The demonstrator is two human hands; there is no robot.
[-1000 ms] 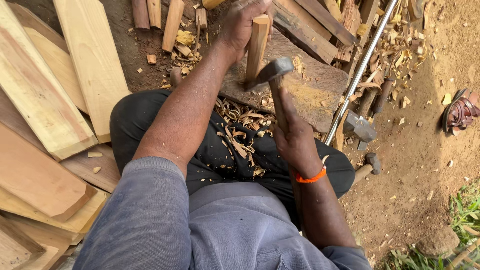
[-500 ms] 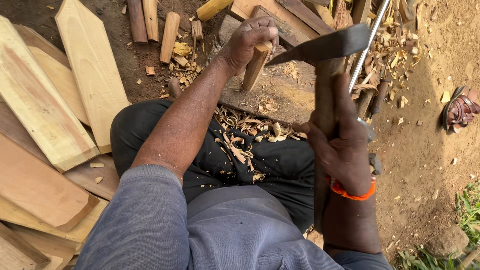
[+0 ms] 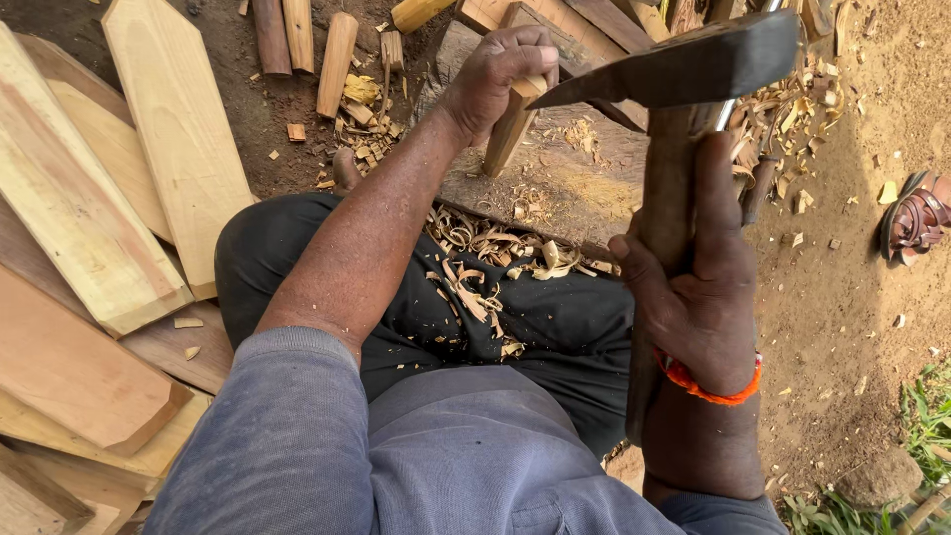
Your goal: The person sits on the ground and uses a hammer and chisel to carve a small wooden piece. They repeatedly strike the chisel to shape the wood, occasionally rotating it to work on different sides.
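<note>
Sitting on the ground, the person holds two things at once. The right hand [image 3: 708,317] is at the right of the frame, and its grip is tight around the wooden handle of an axe [image 3: 693,74]. The dark metal head of the axe sits high at the upper right of the frame, with its sharp point aimed to the left. The axe is up in the air, above the wood and not touching it.

The left hand [image 3: 500,74] is at the top middle of the frame. Its grip is closed around the top of a short wooden stick [image 3: 507,139]. The stick stands almost upright, leaning a little, with its lower end resting on a big dark chopping block [image 3: 565,183].

Curly wood shavings [image 3: 485,267] lie on the person's dark trousers, in the middle of the frame. Flat pale boards [image 3: 168,139] with cut corners lie in a pile on the left side. Small round wood pieces [image 3: 337,59] lie at the top left. A sandal [image 3: 916,218] lies on the dirt at the right edge. An orange band [image 3: 708,388] is around the right wrist.
</note>
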